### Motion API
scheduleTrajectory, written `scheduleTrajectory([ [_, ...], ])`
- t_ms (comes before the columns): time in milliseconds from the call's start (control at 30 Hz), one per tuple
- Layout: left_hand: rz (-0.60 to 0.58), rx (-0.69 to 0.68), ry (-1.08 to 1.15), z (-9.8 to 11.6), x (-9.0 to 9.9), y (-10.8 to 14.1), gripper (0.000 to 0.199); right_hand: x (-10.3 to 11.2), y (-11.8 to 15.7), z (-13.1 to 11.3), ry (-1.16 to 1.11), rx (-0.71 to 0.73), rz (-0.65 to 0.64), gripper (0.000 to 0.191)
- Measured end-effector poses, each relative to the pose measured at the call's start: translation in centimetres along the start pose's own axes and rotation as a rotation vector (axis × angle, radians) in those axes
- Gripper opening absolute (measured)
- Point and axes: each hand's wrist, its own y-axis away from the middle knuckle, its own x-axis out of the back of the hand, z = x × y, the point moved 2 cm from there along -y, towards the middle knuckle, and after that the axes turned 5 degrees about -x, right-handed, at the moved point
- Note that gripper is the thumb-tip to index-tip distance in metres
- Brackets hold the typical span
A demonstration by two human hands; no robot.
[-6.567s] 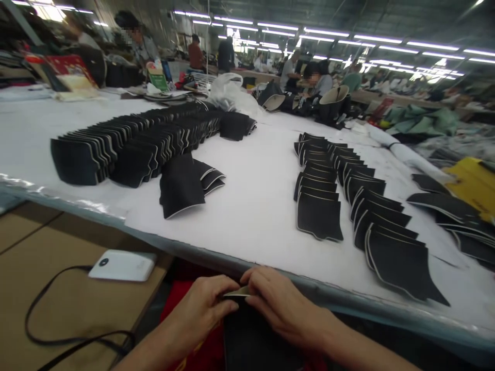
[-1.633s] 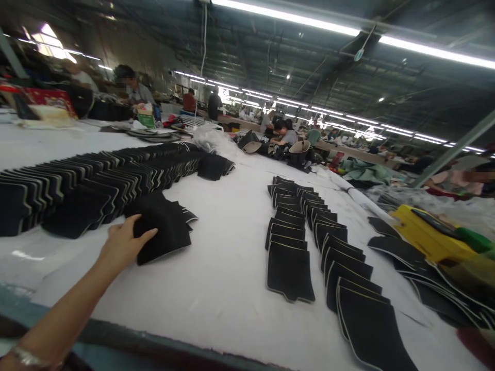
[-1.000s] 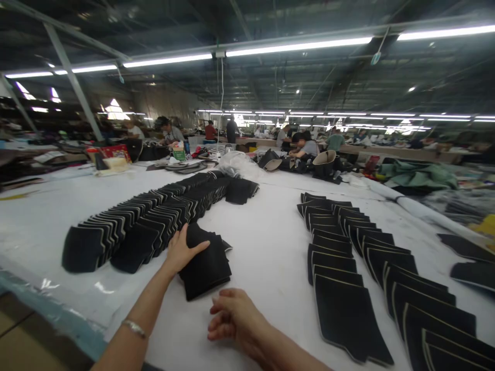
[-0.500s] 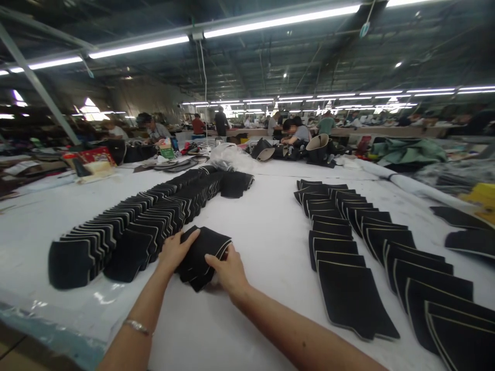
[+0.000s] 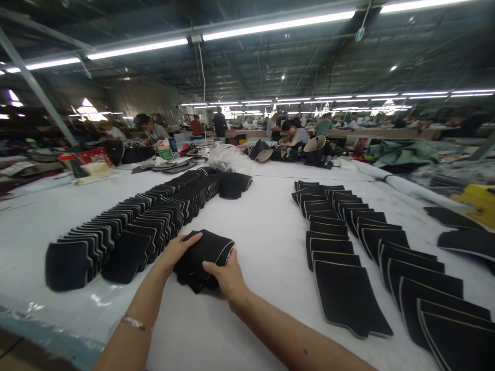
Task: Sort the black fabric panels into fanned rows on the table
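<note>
A small stack of black pieces (image 5: 204, 250) with pale edges is between my two hands, low over the white table (image 5: 270, 309). My left hand (image 5: 176, 252) grips its left side, thumb on top. On its right edge my right hand (image 5: 228, 273) closes, the thumb on the upper face and the other fingers partly hidden behind. To the left, long overlapping rows of black pieces (image 5: 126, 255) run away from me. More black pieces (image 5: 350, 296) lie fanned out in two rows on the right.
A clear plastic bag (image 5: 228, 157) sits at the far end of the left rows. A white roll (image 5: 417, 190) and a yellow object (image 5: 477, 203) are at the right. Behind the table are piled materials and several people, one in a green top (image 5: 324, 125).
The view has shifted slightly. Both hands still hold the stack, whose right upper corner now sits a little lower and farther right in the picture.
</note>
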Motion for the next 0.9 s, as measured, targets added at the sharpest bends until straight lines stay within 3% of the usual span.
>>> scheduleTrajectory([
  [167, -0.083, 0.004, 0.294, 1.2, 0.3, 3.2, 0.052, 0.4, 0.4, -1.1, 0.013, 0.094, 0.059, 0.092],
  [333, -0.014, -0.193, 0.534, 3.2, 0.3, 7.2, 0.061, 2.2, 2.0, -4.7, 0.133, 0.332, -0.003, 0.108],
  [433, -0.003, -0.302, 0.633, 2.8, -1.1, 8.7, 0.070, 4.0, 2.6, -4.9, 0.276, 0.465, -0.038, 0.112],
  [633, 0.019, -0.324, 0.680, -0.2, -3.7, 9.6, 0.084, 5.7, 2.0, -1.6, 0.301, 0.487, -0.230, 0.110],
  [800, 0.071, -0.328, 0.699, 0.0, -4.3, 9.1, 0.085, 4.4, 1.6, -2.8, 0.321, 0.493, -0.224, 0.100],
  [900, 0.150, -0.288, 0.726, -0.3, -5.2, 8.5, 0.070, 4.5, 1.5, -3.4, 0.444, 0.549, -0.194, 0.091],
])
